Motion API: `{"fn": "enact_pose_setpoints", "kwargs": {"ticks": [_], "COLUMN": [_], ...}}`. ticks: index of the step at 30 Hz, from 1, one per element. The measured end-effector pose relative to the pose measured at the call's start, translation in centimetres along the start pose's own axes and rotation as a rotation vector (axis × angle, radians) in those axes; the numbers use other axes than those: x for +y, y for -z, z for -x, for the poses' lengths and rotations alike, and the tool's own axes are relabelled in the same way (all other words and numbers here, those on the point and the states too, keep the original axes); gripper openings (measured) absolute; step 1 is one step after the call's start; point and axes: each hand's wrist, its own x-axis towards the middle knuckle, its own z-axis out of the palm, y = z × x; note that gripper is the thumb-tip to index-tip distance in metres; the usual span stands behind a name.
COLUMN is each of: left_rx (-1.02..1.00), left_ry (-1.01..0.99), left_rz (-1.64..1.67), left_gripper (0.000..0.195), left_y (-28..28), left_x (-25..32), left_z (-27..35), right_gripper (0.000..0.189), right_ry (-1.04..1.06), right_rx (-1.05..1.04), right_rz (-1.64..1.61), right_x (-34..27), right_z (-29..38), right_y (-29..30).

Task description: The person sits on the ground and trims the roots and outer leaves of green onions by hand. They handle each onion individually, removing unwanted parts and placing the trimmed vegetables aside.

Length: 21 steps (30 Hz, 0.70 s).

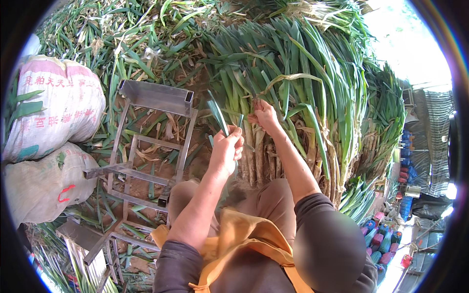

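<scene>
My left hand [228,148] is closed around a few cut strips of green leek leaf [218,116], which stick up above the thumb. To its right, my right hand [264,116] is curled into a fist against a dense stand of long leeks [307,84]. A thin dark strip [250,86] rises from that fist among the leaves; whether it is a blade or a leaf cannot be told. Below the right hand, pale, soil-stained leek stalks [259,157] stand upright with their roots near my knees.
To the left stands a bare metal frame [155,97] with crossbars. Behind it are stuffed woven sacks [60,99] bearing print. Loose leek leaves [146,40] litter the ground. More trimmed leeks [86,262] lie at lower left; colourful wrapped bundles [383,238] sit at lower right.
</scene>
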Motion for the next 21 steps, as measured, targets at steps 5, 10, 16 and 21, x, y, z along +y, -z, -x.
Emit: {"fn": "enact_pose_setpoints", "kwargs": {"ticks": [5, 10, 16, 21], "left_rx": [0.020, 0.002, 0.003, 0.004], "left_ry": [-0.003, 0.004, 0.003, 0.025], "left_rz": [-0.017, -0.006, 0.007, -0.018], "left_gripper": [0.013, 0.013, 0.012, 0.013], "left_y": [0.2, 0.1, 0.1, 0.1], "left_x": [0.3, 0.4, 0.5, 0.1], "left_z": [-0.1, -0.5, -0.3, -0.2], "right_gripper": [0.020, 0.032, 0.031, 0.015], "right_ry": [-0.014, 0.133, 0.011, 0.064], "right_rx": [0.084, 0.183, 0.151, 0.090], "right_rz": [-0.110, 0.274, 0.104, 0.024], "right_x": [1.8, 4.1, 2.8, 3.3], "right_z": [2.5, 5.5, 4.0, -1.2], "right_y": [-1.6, -0.9, -1.8, -1.8]}}
